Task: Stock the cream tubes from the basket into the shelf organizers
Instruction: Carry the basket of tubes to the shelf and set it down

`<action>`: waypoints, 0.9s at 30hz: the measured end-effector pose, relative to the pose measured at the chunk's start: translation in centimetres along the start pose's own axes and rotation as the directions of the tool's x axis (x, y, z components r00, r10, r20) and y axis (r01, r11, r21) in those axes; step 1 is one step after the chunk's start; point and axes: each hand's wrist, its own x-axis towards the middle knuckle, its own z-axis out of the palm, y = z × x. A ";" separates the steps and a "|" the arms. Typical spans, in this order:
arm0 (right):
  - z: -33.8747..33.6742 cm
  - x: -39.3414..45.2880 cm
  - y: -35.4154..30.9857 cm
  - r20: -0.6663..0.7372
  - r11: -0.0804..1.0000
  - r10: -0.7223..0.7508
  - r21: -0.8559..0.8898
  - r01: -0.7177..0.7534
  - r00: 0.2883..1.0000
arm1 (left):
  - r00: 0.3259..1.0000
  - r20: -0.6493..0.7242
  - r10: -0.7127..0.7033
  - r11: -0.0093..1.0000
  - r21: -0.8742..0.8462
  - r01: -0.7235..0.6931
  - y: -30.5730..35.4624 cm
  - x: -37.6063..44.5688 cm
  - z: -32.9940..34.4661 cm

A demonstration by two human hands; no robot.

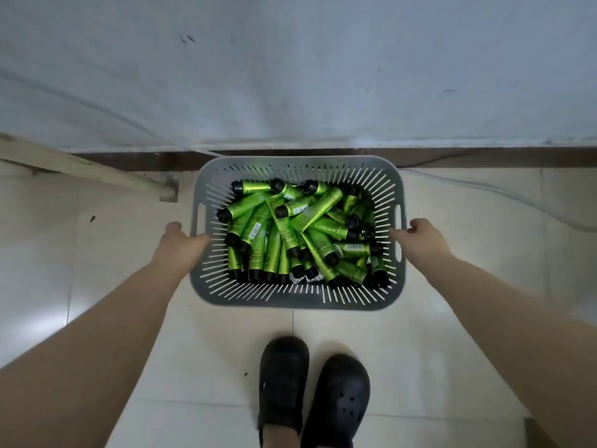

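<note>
A grey slotted plastic basket (295, 299) sits on the tiled floor below me, close to the wall. It holds a loose pile of several green cream tubes (255, 227) with black caps, lying at all angles. My left hand (181, 242) grips the basket's left rim beside the handle slot. My right hand (420, 239) grips the right rim by the other handle slot. No shelf organizers are in sight.
A white wall (290, 76) with a dark skirting board (129, 158) runs just behind the basket. A cream-coloured bar (84, 166) slants in from the left. My feet in black clogs (313, 389) stand in front of the basket. A thin cable (484, 189) trails along the floor at right.
</note>
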 end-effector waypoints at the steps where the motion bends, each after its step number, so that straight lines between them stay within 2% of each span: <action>1: 0.5 0.7 0.1 0.004 0.999 -0.014 0.050 0.013 1.000 | 1.000 0.001 0.008 0.999 -0.041 -0.008 0.1 0.8 0.4; 3: 1.2 2.3 0.7 -0.014 0.974 0.015 0.225 -0.011 1.000 | 1.000 -0.005 -0.004 0.990 -0.141 0.003 -0.4 2.8 0.8; 6: 1.2 3.2 1.1 0.024 0.838 0.099 0.536 -0.097 0.995 | 0.998 0.045 -0.032 0.932 -0.359 0.046 -0.7 4.6 1.2; 8: 0.9 3.4 1.1 0.058 0.794 0.116 0.595 -0.128 0.992 | 0.992 0.125 -0.021 0.877 -0.474 0.078 -0.6 5.0 1.4; 12: 0.7 3.0 0.9 0.074 0.805 0.151 0.569 -0.166 0.986 | 0.985 0.169 -0.037 0.776 -0.616 0.134 -0.9 4.4 1.2; 15: -0.4 1.7 0.2 0.064 0.834 0.162 0.525 -0.171 0.985 | 0.979 0.191 -0.072 0.755 -0.630 0.179 -1.9 2.6 0.2; 20: -2.6 -3.6 -2.1 0.094 0.826 0.179 0.526 -0.202 0.979 | 0.984 0.131 -0.122 0.823 -0.541 0.174 -4.1 -2.2 -3.7; 27: -9.7 -17.1 -8.3 0.181 0.881 0.065 0.451 -0.141 0.981 | 0.981 0.061 -0.184 0.796 -0.576 0.185 -6.9 -15.1 -14.7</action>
